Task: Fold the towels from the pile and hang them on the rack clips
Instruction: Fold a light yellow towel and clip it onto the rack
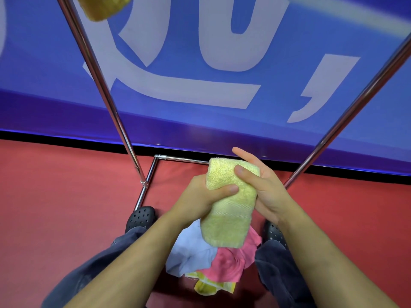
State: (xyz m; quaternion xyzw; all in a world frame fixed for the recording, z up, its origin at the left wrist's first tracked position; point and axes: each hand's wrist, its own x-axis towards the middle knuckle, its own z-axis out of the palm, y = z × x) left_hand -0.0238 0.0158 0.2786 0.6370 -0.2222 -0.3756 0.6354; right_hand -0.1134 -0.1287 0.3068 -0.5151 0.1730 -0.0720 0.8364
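A folded pale yellow towel (229,210) is held upright between both hands above the pile. My left hand (200,196) grips its left side, thumb pressed across the front. My right hand (264,187) holds its right side, thumb on the upper front and fingers behind. On the red floor between my feet lies the pile (213,261): a light blue cloth, a pink one and a yellow-and-white one. Another yellow towel (102,6) hangs at the top left, by the rack's left pole (100,85). No clip shows.
The rack's right pole (347,114) slants up to the right, and its chrome base bar (178,158) lies on the red floor (55,196). A blue banner with white letters (200,63) stands behind the rack. My black clogs (140,217) flank the pile.
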